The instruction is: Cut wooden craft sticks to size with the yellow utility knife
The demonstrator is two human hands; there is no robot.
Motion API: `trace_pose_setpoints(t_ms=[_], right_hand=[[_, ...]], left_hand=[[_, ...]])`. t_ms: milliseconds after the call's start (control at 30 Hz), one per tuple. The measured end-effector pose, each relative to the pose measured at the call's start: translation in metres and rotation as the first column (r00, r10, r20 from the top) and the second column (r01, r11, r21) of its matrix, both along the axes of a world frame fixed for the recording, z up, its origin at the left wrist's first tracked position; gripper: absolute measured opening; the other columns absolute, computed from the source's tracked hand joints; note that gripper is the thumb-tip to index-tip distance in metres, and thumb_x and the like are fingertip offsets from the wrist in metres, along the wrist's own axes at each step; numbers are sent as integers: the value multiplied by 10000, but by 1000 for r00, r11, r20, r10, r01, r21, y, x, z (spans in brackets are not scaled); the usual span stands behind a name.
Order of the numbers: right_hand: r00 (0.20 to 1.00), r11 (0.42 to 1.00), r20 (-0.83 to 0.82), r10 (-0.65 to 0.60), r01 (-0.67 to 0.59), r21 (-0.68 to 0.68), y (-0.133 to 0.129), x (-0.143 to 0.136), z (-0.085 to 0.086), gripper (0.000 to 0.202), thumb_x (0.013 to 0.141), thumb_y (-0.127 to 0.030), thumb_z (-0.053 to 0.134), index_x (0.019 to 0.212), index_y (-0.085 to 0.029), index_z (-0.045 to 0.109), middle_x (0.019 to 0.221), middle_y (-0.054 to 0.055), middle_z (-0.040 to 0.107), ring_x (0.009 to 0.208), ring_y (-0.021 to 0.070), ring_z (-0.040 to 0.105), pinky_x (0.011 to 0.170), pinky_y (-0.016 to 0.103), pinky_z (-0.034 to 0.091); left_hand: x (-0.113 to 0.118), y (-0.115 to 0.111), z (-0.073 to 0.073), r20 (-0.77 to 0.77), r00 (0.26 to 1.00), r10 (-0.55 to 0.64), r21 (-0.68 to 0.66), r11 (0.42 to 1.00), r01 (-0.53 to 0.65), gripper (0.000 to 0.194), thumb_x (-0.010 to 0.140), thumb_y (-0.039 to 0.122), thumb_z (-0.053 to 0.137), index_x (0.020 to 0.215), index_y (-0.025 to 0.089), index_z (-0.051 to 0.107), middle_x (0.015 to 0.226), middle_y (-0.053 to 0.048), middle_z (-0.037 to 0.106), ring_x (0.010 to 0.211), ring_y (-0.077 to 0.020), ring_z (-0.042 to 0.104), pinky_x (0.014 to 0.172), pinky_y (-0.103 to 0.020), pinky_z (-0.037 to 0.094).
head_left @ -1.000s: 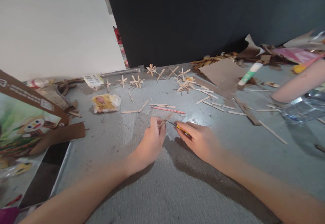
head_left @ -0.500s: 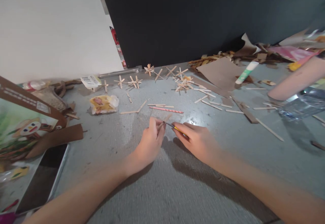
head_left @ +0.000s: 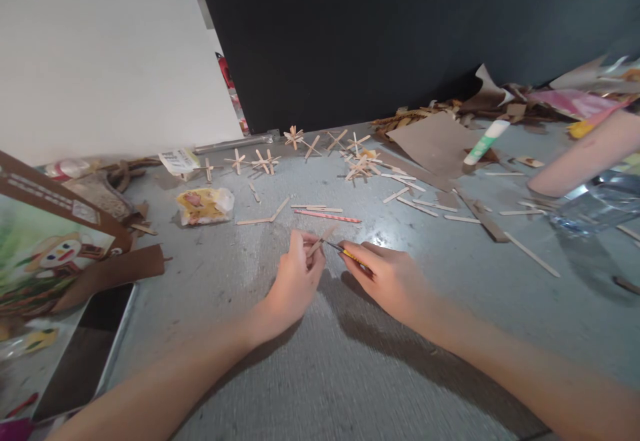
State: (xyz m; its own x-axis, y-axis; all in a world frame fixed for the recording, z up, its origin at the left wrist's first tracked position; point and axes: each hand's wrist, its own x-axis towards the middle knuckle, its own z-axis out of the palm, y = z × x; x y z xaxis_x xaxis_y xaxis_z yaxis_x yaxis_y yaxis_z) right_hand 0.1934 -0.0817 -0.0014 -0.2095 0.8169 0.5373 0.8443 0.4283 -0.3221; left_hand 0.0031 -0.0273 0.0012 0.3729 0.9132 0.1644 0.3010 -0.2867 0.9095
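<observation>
My left hand (head_left: 296,279) pinches a thin wooden craft stick (head_left: 322,239) that slants up to the right, just above the grey floor (head_left: 320,361). My right hand (head_left: 393,277) grips a small yellow-handled cutter (head_left: 350,253) whose metal tip meets the stick. Both hands sit close together at the centre of the view. Loose sticks and a pink-striped stick (head_left: 327,215) lie just beyond them.
Several glued star-shaped stick pieces (head_left: 360,164) lie farther back near the dark wall. A snack wrapper (head_left: 204,204), a glue stick (head_left: 486,142), cardboard scraps (head_left: 435,144), a pink roll (head_left: 585,157), a clear bottle (head_left: 597,206) and a printed box (head_left: 45,247) surround the spot.
The hands have barely shifted; the view has moved slightly, and the cutter tip stays against the stick.
</observation>
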Motion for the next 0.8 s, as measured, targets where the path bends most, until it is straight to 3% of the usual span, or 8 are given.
trace_pose_setpoints(t_ms=[400, 800], right_hand=[[1000, 997, 18, 8, -9, 71, 0, 0, 1, 282, 1088, -264, 463, 1017, -182, 723, 661, 0, 595, 531, 137, 519, 536, 273, 321], [1000, 995, 22, 13, -15, 94, 0, 2, 3, 287, 1095, -266, 459, 1020, -179, 722, 659, 0, 590, 534, 134, 507, 540, 273, 323]], left_hand=[[-2, 0, -1, -46, 999, -7, 50, 999, 9, 155, 1026, 368, 474, 970, 237, 414, 726, 28, 591, 553, -117, 474, 540, -243, 350], [-2, -1, 2, -103, 994, -42, 47, 998, 47, 257, 1054, 456, 406, 917, 238, 426, 664, 54, 481, 550, -118, 382, 527, -242, 313]])
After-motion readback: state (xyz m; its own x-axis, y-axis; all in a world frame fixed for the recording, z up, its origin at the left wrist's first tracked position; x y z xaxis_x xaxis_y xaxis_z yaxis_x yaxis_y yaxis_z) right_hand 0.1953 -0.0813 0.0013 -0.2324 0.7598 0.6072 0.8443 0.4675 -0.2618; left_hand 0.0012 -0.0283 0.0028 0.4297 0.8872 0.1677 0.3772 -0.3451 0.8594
